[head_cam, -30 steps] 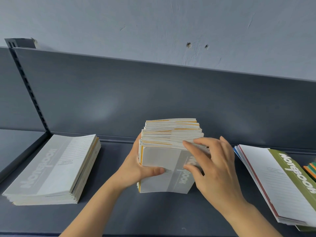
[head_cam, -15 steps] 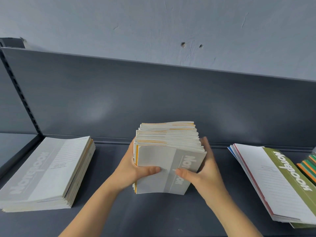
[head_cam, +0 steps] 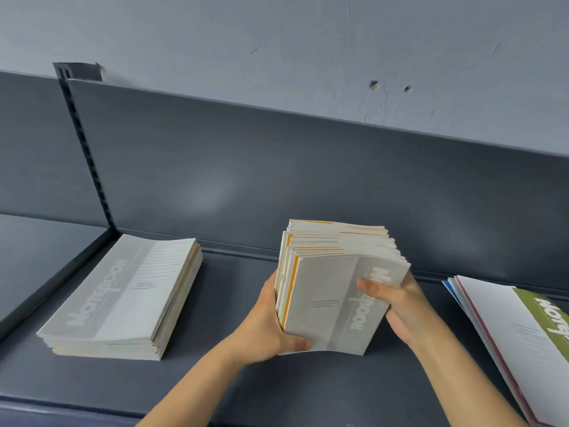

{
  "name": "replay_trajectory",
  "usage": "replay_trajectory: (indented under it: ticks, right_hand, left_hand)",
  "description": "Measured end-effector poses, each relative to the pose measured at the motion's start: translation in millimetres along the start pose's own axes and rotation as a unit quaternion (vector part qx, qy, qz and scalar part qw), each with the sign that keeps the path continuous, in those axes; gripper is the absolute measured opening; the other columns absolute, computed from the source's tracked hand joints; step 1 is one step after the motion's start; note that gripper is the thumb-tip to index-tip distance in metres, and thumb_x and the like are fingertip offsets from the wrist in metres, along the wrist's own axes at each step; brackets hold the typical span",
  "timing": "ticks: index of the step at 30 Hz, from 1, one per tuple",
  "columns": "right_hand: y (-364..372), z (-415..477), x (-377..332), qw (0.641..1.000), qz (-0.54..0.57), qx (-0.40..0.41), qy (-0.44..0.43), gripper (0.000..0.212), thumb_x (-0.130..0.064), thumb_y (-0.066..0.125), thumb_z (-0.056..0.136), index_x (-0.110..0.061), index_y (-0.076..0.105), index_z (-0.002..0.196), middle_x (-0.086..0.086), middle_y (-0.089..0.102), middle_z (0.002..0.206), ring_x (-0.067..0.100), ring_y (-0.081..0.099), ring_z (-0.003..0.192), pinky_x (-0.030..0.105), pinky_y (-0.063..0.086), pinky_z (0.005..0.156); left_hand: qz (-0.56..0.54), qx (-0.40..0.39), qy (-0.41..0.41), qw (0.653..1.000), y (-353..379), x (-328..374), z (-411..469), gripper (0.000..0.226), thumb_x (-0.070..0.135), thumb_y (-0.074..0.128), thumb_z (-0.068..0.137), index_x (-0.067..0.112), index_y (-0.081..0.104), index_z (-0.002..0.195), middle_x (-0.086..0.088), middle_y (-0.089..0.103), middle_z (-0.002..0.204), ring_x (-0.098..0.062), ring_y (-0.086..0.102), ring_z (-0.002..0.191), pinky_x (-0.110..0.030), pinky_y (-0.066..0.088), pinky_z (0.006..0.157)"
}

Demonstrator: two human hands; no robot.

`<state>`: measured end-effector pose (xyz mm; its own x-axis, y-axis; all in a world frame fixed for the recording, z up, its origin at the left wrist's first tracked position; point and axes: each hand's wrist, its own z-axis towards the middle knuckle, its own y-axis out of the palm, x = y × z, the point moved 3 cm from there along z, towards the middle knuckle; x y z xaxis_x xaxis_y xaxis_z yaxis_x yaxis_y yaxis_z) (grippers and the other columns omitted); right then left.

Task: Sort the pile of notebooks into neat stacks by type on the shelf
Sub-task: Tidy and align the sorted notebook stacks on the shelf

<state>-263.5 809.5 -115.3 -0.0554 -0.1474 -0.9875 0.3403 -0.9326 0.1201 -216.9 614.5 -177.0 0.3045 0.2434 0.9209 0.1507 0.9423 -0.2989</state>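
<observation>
The grey notebook bundle sits mid-shelf, tipped up so its cover faces the person, with uneven page edges and orange spines fanning out at the far end. The left hand clasps its left edge, thumb curled over the near corner. The right hand clamps the right edge, thumb laid across the cover and fingers behind. Squeezing from both sides looks meant to square the bundle up before it is laid flat. Whether its near edge touches the shelf I cannot tell. A matching grey stack lies well apart to the left, likely its destination. A green-covered stack lies apart to the right.
</observation>
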Motion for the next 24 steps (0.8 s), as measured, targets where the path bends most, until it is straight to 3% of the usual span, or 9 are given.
replay_trajectory:
  ticks: [2,8,11,15,17,19,22,24]
  right_hand:
    - [3.1,-4.1,13.3,0.999,0.020,-0.004,0.031,0.088,-0.041,0.095,0.025,-0.020,0.066,0.105,0.003,0.074,0.101,0.019,0.070,0.095,0.025,0.056,0.070]
    - [8.7,-15.1,37.6,0.997,0.025,-0.034,0.066,0.080,-0.031,0.096,0.021,-0.017,0.072,0.096,0.010,0.074,0.100,0.024,0.070,0.093,0.027,0.057,0.067]
    - [4.6,-13.2,39.9,0.997,0.017,-0.029,0.072,0.085,-0.030,0.097,0.019,-0.014,0.070,0.097,0.010,0.074,0.099,0.024,0.071,0.093,0.027,0.057,0.068]
    - [-3.4,-12.8,38.9,0.998,-0.004,0.022,0.067,0.095,-0.045,0.095,0.020,-0.013,0.066,0.104,0.006,0.074,0.099,0.021,0.070,0.095,0.026,0.055,0.072]
    - [-6.7,-12.0,34.0,0.996,0.017,0.053,0.063,0.087,-0.048,0.093,0.031,-0.014,0.066,0.106,0.007,0.074,0.100,0.023,0.070,0.094,0.029,0.055,0.071]
    - [-8.1,-11.7,28.3,0.990,0.070,0.084,0.087,0.060,-0.044,0.080,0.057,-0.015,0.066,0.108,0.010,0.074,0.099,0.029,0.069,0.092,0.038,0.054,0.072]
    - [-10.8,-15.8,24.2,0.978,0.129,0.095,0.130,0.043,-0.039,0.061,0.075,-0.015,0.067,0.111,0.013,0.073,0.103,0.032,0.069,0.093,0.043,0.052,0.075]
    - [-11.6,-22.3,19.9,0.970,0.174,0.079,0.152,0.044,-0.040,0.056,0.082,-0.012,0.066,0.114,0.017,0.071,0.107,0.034,0.069,0.093,0.046,0.051,0.078]
  left_hand:
    - [-0.004,0.035,0.004,0.999,7.5,-6.3,-1.2,0.095,0.000,0.083,0.067,0.030,0.026,0.136,0.036,0.037,0.129,0.006,0.037,0.129,-0.009,0.039,0.098]
    - [0.001,0.057,-0.025,0.998,10.7,-26.7,-1.7,0.097,0.010,0.082,0.069,0.029,0.021,0.142,0.011,0.033,0.142,-0.006,0.034,0.136,-0.031,0.040,0.110]
    - [0.043,0.076,-0.028,0.996,11.2,-26.9,1.8,0.092,0.024,0.081,0.068,0.033,0.028,0.142,0.008,0.039,0.140,-0.016,0.037,0.134,-0.043,0.040,0.108]
    - [0.049,0.118,-0.085,0.988,14.4,-8.4,-0.9,0.078,0.035,0.079,0.065,0.052,0.030,0.123,0.017,0.041,0.127,-0.005,0.043,0.124,-0.034,0.045,0.102]
    - [0.026,0.138,-0.114,0.983,17.0,10.1,1.7,0.074,0.034,0.081,0.065,0.046,0.031,0.119,0.017,0.047,0.120,-0.005,0.049,0.115,-0.025,0.047,0.090]
    - [0.023,0.151,-0.143,0.978,18.6,37.0,7.1,0.069,0.034,0.082,0.066,0.036,0.034,0.116,0.015,0.053,0.112,-0.005,0.055,0.103,-0.023,0.049,0.079]
    - [0.095,0.135,-0.153,0.974,18.9,76.7,10.1,0.067,0.054,0.075,0.057,0.030,0.038,0.108,0.010,0.055,0.109,-0.014,0.058,0.102,-0.036,0.054,0.084]
    - [0.105,0.054,-0.141,0.983,18.0,98.0,6.4,0.078,0.068,0.074,0.054,0.032,0.039,0.114,0.013,0.055,0.115,-0.009,0.056,0.109,-0.033,0.053,0.089]
